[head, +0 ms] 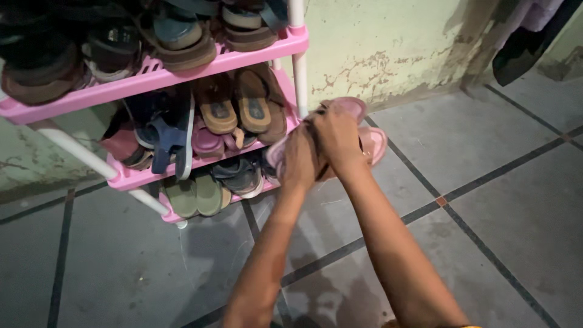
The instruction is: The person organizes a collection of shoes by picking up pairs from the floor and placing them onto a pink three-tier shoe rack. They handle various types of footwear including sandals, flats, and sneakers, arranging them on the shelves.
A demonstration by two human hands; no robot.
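Observation:
My two hands are stretched out together in front of a pink shoe rack [182,70]. In my left hand [299,159] and my right hand [337,136] I hold a pair of pink sandals [371,143], soles pressed together, just right of the rack's middle shelf. One pink sole [349,107] shows above my right hand. My fingers are closed around the straps. The sandals hang above the floor, close to the rack's white post [300,73].
The rack's shelves are packed with brown, blue, green and pink sandals [234,106]. Grey floor tiles [498,200] with dark joints spread to the right. A peeling pale-green wall [388,48] stands behind. Dark cloth [522,48] hangs at the top right.

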